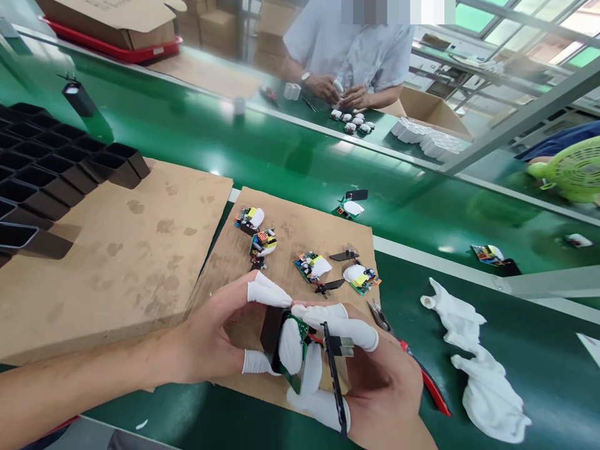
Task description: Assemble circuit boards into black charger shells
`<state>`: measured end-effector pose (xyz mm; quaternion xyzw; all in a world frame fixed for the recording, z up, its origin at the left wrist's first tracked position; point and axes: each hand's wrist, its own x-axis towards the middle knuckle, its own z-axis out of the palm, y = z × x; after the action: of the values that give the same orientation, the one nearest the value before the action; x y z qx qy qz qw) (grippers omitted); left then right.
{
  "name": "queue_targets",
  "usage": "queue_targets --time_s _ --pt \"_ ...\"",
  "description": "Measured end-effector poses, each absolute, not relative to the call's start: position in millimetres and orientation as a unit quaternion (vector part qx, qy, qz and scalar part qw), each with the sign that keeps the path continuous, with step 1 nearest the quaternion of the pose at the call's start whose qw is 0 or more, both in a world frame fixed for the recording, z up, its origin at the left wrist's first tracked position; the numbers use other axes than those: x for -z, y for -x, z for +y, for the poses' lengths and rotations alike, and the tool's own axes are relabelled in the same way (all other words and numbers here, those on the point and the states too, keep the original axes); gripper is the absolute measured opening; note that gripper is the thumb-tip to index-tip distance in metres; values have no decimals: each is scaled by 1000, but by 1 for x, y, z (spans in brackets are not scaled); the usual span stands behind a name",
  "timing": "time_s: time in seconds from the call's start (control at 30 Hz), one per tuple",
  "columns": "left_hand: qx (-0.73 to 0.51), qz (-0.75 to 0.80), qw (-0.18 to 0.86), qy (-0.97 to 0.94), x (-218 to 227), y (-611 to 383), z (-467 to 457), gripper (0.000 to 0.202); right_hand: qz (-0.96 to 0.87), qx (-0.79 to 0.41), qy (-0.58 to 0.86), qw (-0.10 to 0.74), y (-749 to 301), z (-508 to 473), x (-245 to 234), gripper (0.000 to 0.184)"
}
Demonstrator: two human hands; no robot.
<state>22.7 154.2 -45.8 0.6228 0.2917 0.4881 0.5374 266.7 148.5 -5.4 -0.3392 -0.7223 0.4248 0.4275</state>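
My left hand [213,331], with white finger cots on its fingertips, grips a black plastic case [270,334]. Between the fingers of my right hand [387,369], also in white cots, is a circuit board [297,380] with a blob of white compound on it. The board meets the mouth of the case; how deep it sits in there is hidden. A black end plate [332,369] with metal prongs stands at the right of the board, joined by a red wire. Several similar boards [312,265] lie on the cardboard [285,219] beyond my hands.
Rows of empty black cases [51,162] stand at left. Red-handled pliers [429,381] and white gloves [492,381] lie at right. A green belt [290,150] crosses behind, carrying more boards. Across it, a co-worker's hands [344,94] handle small white parts.
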Motion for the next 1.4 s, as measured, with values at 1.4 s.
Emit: queue_targets --time_s 1.4 --pt "-487 311 558 -596 55 -26 155 54 -700 -413 354 463 -274 147 0 64"
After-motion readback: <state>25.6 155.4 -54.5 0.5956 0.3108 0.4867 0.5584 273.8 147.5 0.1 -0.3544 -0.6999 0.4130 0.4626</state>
